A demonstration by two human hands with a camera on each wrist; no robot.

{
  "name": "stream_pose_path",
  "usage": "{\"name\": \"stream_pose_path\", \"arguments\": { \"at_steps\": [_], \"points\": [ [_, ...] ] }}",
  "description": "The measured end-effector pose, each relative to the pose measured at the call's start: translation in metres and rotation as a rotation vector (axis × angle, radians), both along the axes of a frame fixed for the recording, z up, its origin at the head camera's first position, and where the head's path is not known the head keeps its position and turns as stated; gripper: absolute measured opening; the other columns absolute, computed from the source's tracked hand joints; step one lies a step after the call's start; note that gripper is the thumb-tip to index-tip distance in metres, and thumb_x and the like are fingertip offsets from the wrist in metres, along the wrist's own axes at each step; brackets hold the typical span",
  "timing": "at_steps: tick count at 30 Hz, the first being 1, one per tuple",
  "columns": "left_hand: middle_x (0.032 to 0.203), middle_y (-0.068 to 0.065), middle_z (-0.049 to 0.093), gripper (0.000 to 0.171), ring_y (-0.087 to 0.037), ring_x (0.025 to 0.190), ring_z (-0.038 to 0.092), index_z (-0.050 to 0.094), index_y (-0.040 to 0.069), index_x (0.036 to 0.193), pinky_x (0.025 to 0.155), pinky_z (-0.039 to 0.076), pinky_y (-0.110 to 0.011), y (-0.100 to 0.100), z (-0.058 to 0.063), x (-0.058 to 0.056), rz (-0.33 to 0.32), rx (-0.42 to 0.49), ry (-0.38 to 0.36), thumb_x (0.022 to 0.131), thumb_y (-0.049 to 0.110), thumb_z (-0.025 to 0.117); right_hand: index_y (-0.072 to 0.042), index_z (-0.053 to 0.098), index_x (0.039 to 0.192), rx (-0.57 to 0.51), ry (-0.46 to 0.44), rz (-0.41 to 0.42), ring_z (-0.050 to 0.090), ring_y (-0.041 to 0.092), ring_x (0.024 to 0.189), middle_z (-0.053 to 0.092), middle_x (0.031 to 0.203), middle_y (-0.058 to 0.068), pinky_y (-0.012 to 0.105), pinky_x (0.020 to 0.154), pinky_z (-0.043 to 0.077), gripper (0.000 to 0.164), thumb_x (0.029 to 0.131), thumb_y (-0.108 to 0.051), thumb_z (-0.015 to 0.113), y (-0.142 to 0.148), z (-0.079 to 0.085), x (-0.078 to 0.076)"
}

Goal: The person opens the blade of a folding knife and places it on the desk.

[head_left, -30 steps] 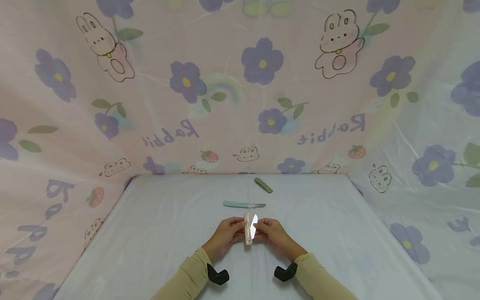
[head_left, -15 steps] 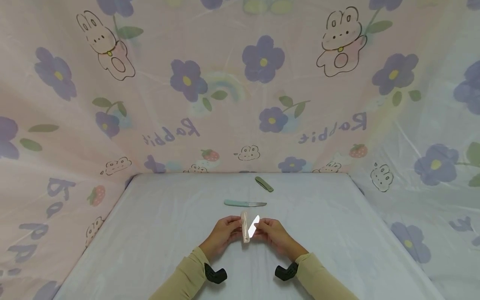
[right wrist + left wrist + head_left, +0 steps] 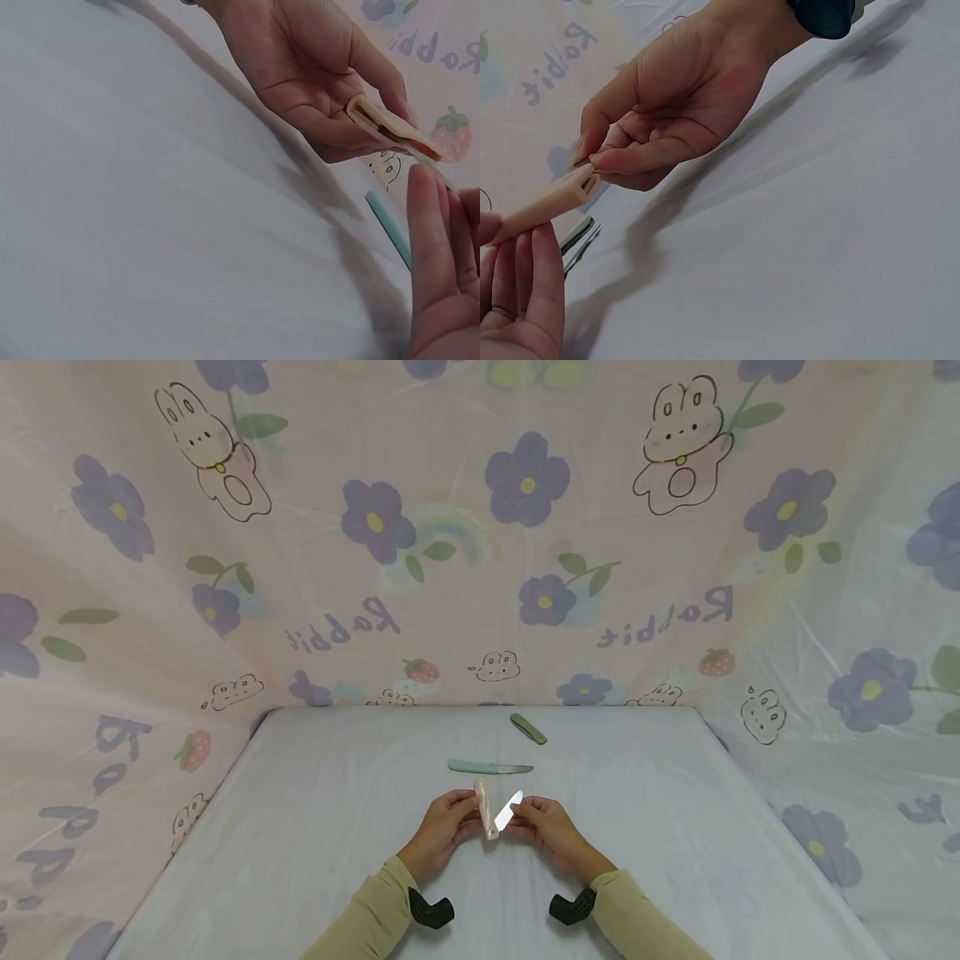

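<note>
A folding knife with a pale pink handle (image 3: 483,806) is partly unfolded between my hands, its shiny blade (image 3: 508,812) angled out to the right. My left hand (image 3: 444,824) grips the handle between thumb and fingers. With thumb and fingertips, my right hand (image 3: 552,831) pinches the blade. In the right wrist view the slot of the handle (image 3: 390,127) shows, while much of the blade is hidden by my fingers. Just beyond them lies a mint-green folding knife (image 3: 474,767), unfolded, blade pointing right. Farther back rests a dark green folding knife (image 3: 528,728), folded and slanted.
A white cloth covers the table (image 3: 337,793). Printed fabric walls (image 3: 450,610) with rabbits and flowers stand at the back and both sides. Black wrist mounts (image 3: 431,910) stick out from both wrists over the table.
The angle between the pink handle and its blade has widened. My left hand has tilted the handle to the left, while my right hand has kept its pinch on the blade.
</note>
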State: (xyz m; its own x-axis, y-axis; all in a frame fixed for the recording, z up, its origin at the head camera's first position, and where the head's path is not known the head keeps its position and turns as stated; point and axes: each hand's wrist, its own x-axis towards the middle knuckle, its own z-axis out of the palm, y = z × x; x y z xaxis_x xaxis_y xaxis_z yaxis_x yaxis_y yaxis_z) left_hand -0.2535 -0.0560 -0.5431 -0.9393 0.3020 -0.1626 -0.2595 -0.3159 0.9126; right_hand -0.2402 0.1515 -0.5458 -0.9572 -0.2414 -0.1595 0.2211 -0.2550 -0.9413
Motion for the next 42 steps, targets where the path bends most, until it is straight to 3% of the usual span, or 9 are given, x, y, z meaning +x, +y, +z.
{"name": "stream_pose_path", "arguments": {
  "at_steps": [7, 23, 29, 42],
  "points": [
    [0.106, -0.016, 0.057, 0.039, -0.021, 0.092, 0.061, 0.047, -0.008, 0.119, 0.085, 0.052, -0.035, 0.001, -0.002, -0.002, 0.078, 0.030, -0.014, 0.091, 0.015, 0.061, 0.007, 0.054, 0.097, -0.001, 0.015, -0.083, 0.064, 0.018, 0.081, 0.061, 0.090, 0.013, 0.034, 0.079, 0.054, 0.017, 0.091, -0.008, 0.058, -0.003, 0.003, 0.000],
    [0.112, -0.019, 0.051, 0.038, -0.021, 0.096, 0.059, 0.044, -0.008, 0.120, 0.088, 0.050, -0.035, 0.004, 0.004, -0.001, 0.249, 0.135, -0.101, 0.092, 0.012, 0.059, 0.009, 0.051, 0.095, -0.109, -0.023, -0.290, 0.065, 0.019, 0.076, 0.061, 0.082, 0.012, 0.034, 0.077, 0.055, 0.010, 0.091, 0.002, 0.054, -0.016, 0.004, -0.003],
    [0.106, -0.016, 0.052, 0.034, -0.018, 0.090, 0.059, 0.044, -0.008, 0.117, 0.087, 0.050, -0.034, 0.007, 0.005, 0.001, 0.334, 0.186, -0.118, 0.092, 0.010, 0.058, 0.008, 0.050, 0.094, -0.172, -0.049, -0.320, 0.065, 0.017, 0.075, 0.062, 0.080, 0.011, 0.033, 0.079, 0.054, 0.006, 0.092, 0.003, 0.052, -0.021, 0.005, -0.004],
    [0.106, -0.019, 0.050, 0.029, -0.020, 0.091, 0.059, 0.042, -0.008, 0.115, 0.088, 0.050, -0.034, 0.013, 0.003, 0.000, 0.416, 0.266, -0.134, 0.093, 0.007, 0.055, 0.008, 0.046, 0.099, -0.216, -0.088, -0.348, 0.063, 0.018, 0.080, 0.060, 0.083, 0.013, 0.033, 0.082, 0.053, 0.011, 0.093, 0.000, 0.050, -0.024, 0.005, -0.004]
  ]
}}
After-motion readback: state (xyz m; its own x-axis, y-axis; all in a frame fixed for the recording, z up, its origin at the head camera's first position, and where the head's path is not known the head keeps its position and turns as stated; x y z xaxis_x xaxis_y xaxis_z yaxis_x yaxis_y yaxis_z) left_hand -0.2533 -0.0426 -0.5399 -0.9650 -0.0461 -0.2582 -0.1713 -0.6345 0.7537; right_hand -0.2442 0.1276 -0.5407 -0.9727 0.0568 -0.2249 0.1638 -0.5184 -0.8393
